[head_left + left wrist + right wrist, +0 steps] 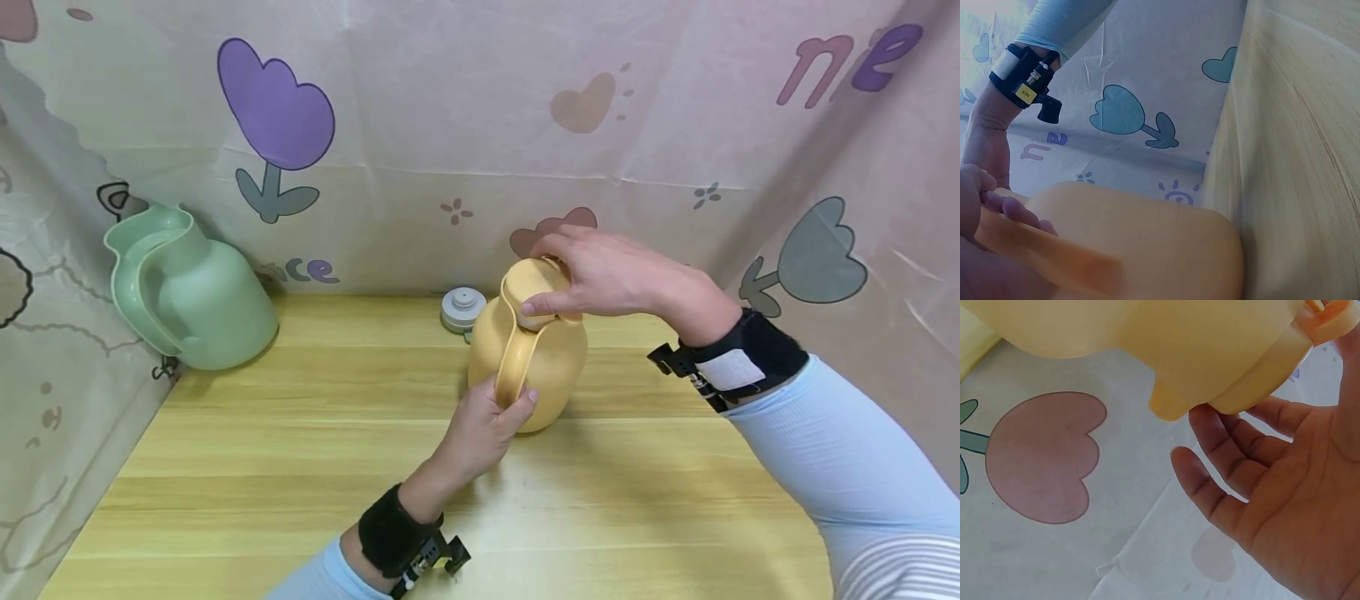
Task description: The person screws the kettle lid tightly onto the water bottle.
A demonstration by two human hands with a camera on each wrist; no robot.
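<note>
A yellow jug (558, 367) stands on the wooden table, its handle (515, 367) facing the person. My left hand (480, 429) grips the lower part of that handle, fingers wrapped round it. At the top, my right hand (600, 271) holds the round yellow lid (531, 287) between the thumb on the near side and fingers on the far side. In the right wrist view, fingertips (1207, 425) touch the lid's edge beside the spout (1166, 403), while the little finger stands apart. Whether the lid is fully seated cannot be seen.
Behind the jug lies a grey-white round stopper (462, 308). A green jug (202, 292) without a visible lid stands at the back left, near the cloth. Patterned cloth (435, 100) hangs behind and at both sides of the wooden table (300, 467).
</note>
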